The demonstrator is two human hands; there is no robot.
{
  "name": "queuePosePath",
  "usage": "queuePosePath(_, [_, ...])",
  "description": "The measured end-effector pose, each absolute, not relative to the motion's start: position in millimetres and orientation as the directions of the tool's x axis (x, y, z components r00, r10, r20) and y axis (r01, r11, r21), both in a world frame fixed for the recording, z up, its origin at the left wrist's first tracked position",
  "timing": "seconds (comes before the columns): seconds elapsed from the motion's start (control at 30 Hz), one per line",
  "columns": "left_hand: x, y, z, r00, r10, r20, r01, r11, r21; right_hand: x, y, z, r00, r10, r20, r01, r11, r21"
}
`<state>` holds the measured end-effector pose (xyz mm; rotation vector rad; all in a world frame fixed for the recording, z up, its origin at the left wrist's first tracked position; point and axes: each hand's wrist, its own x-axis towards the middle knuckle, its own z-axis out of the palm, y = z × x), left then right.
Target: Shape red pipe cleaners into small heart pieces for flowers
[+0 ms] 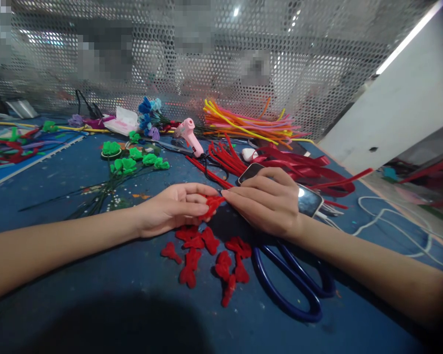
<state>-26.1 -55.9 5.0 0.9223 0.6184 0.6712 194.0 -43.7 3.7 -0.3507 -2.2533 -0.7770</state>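
Observation:
My left hand [175,206] is closed around a small red fuzzy piece [213,205], pinched between thumb and fingers. Meeting it from the right, my right hand [268,201] is closed, its fingertips pressed at the edge of the same piece. It looks like bent pipe cleaner. Just below the hands, several red petal-shaped pieces [189,265] lie scattered on the blue table [107,265]. Under my right wrist are scissors with dark blue handles [288,290], their blades hidden. A phone [312,200] lies partly behind my right hand.
Green pipe-cleaner flowers [123,165] lie at left. A pink glue gun [191,137] stands farther back, beside yellow and orange pipe cleaners [243,123]. Red pipe cleaners [225,157] and dark red ribbon [299,164] sit behind the phone. A white cable [384,214] loops at right. A perforated metal panel [206,64] rises behind.

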Motion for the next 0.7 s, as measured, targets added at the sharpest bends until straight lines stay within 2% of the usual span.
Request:
queuePosePath(0.2, [-21.1,-60.9,3.6,0.553,0.819,-0.152,-0.189,0.301,0.935,190.0,-39.1,2.8,-0.671,0.032,0.741,0.455,0.807,0.376])
queuePosePath(0.43, [-21.2,-63.9,2.9,0.602,0.791,-0.111,-0.113,0.221,0.969,183.7,-40.0,0.3,-0.765,0.018,0.644,0.243,0.933,0.264])
queuePosePath(0.57, [-20.5,-64.9,2.9,0.593,0.796,-0.122,-0.080,0.208,0.975,182.5,-38.5,-1.5,-0.750,0.020,0.661,0.170,0.972,0.163])
queuePosePath(0.7, [-18.0,-63.8,3.1,0.575,0.810,-0.115,-0.055,0.178,0.983,179.9,-39.5,-2.2,-0.752,0.021,0.659,0.127,0.985,0.113])
